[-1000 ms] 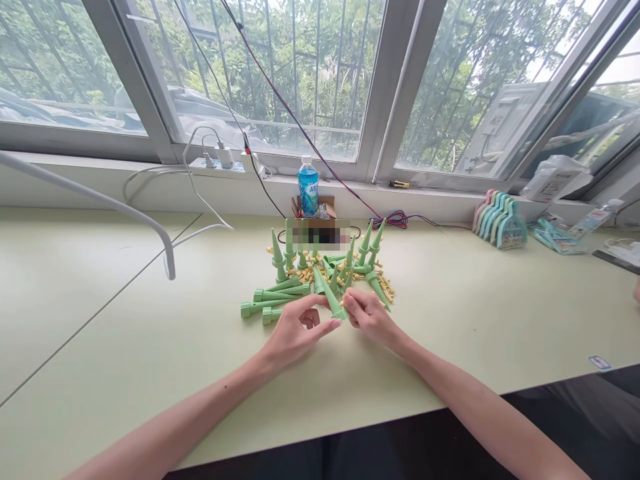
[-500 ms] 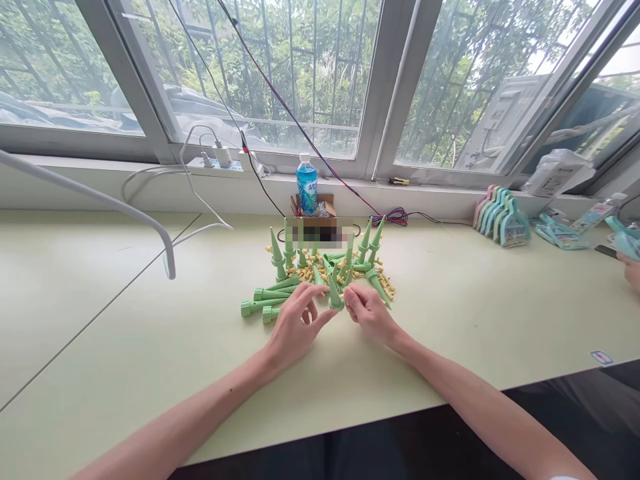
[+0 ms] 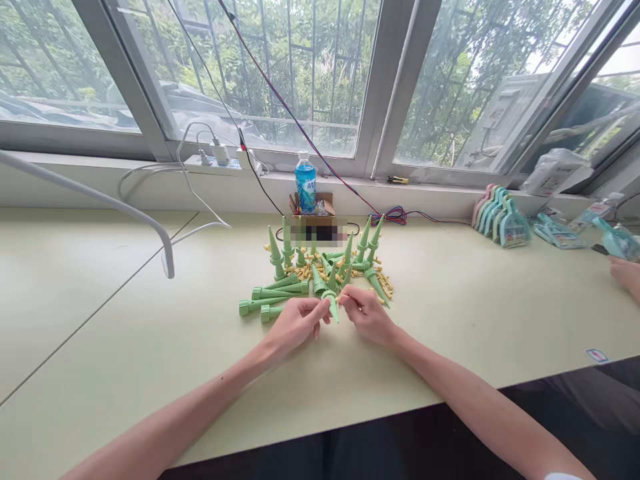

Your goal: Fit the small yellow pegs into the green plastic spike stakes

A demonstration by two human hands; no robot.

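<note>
My left hand [image 3: 300, 321] is closed on a green plastic plant watering spike [image 3: 333, 308], its point tilted down toward me. My right hand [image 3: 367, 313] pinches a small yellow plastic piece [image 3: 339, 301] against the spike's side, near its collar; the fingers partly hide it. Just beyond my hands stand several more green spikes [image 3: 374, 240], upright or leaning. A heap of small yellow pieces [image 3: 303, 272] lies among them. To the left, several green tubes with ribbed ends [image 3: 257, 305] lie on the table.
A blue-liquid bottle [image 3: 305, 183] stands in a small cardboard box [image 3: 325, 203] by the window sill. Coiled wires [image 3: 395, 215] lie behind. Small pastel dustpans [image 3: 510, 220] stand at the right, near another person's hand [image 3: 625, 273]. A white curved bar [image 3: 125, 203] reaches in from the left.
The spike in my left hand has turned from point up to point down. My right hand has brought the yellow piece to its side. The other person's hand has moved further into view.
</note>
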